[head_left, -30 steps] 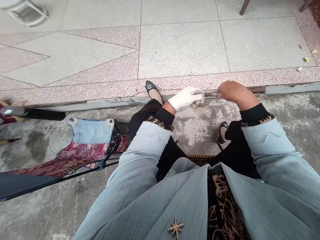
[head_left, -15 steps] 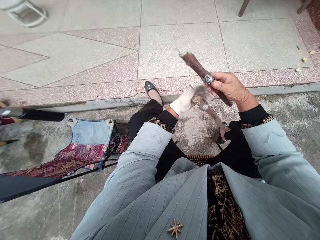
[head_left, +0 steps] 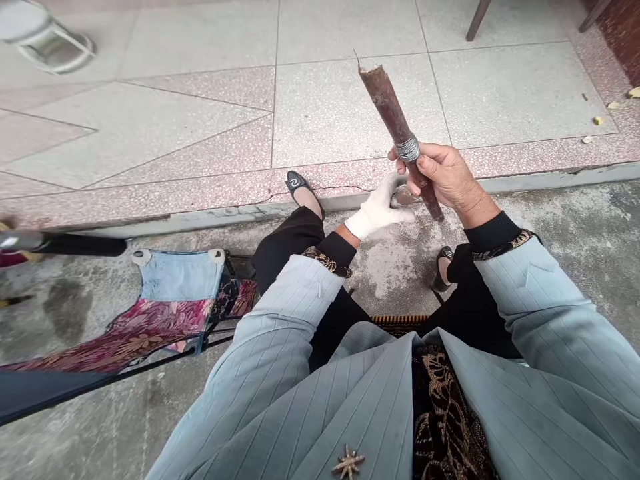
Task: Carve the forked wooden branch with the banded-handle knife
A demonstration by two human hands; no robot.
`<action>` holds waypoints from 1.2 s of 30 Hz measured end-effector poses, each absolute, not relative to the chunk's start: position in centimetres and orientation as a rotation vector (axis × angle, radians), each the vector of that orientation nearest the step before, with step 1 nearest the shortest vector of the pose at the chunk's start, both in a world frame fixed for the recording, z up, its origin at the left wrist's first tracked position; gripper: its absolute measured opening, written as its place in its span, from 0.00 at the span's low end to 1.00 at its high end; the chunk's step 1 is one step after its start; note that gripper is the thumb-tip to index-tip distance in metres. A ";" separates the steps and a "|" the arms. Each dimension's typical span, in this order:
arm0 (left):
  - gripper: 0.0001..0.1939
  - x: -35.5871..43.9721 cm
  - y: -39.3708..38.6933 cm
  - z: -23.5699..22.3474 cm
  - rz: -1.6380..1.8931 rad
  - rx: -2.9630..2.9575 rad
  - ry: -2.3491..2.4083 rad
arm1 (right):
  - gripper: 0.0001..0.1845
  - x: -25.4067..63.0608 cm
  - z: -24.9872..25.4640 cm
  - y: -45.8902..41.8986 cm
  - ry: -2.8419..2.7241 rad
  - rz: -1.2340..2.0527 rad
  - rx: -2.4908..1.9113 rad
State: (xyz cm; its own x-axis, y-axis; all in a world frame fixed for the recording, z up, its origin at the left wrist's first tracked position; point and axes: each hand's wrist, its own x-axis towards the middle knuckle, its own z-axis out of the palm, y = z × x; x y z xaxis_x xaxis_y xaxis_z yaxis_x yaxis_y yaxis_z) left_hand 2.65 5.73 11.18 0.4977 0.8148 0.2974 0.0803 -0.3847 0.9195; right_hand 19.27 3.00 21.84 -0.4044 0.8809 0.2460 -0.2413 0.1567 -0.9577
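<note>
My right hand (head_left: 443, 173) is closed around a brown stick (head_left: 387, 100), its thumb just below a band of silver wire (head_left: 407, 149) wound round it. The stick tilts, its thicker, broken end pointing up and away, with a thin splinter standing off it. My left hand (head_left: 380, 208), in a white knit glove, is just below and left of the right hand. Its thumb and fingers are spread in a C shape. A blurred brownish patch (head_left: 406, 195) shows between them; I cannot make out what it is.
To the left stands a folding chair (head_left: 165, 320) with patterned cloth and a denim panel. A black handle (head_left: 83, 244) juts in at the left edge. Ahead, a low step (head_left: 225, 212) leads to tiled floor; a white stool (head_left: 55, 43) stands at the far left.
My right hand has turned the wire-bound stick more upright. A second wire-bound stick, at my left hand before, no longer shows clearly, and the gloved fingers have spread apart.
</note>
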 end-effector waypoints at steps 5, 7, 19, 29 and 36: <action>0.37 3.0 4.7 11.9 1.132 1.808 1.041 | 0.27 17.6 22.0 3.1 -1.346 1.424 -0.605; 0.32 3.1 4.7 11.9 1.221 1.757 0.976 | 0.26 17.7 22.4 3.3 -1.292 1.370 -0.600; 0.34 2.7 6.2 12.0 1.446 1.101 0.839 | 0.29 19.2 23.0 3.8 -1.243 1.253 -0.716; 0.22 2.8 5.8 13.0 1.435 0.745 0.832 | 0.30 19.0 22.3 3.0 -1.320 1.368 -0.746; 0.22 2.2 6.2 13.9 1.353 0.591 0.843 | 0.27 20.0 21.7 4.6 -1.109 1.298 -0.700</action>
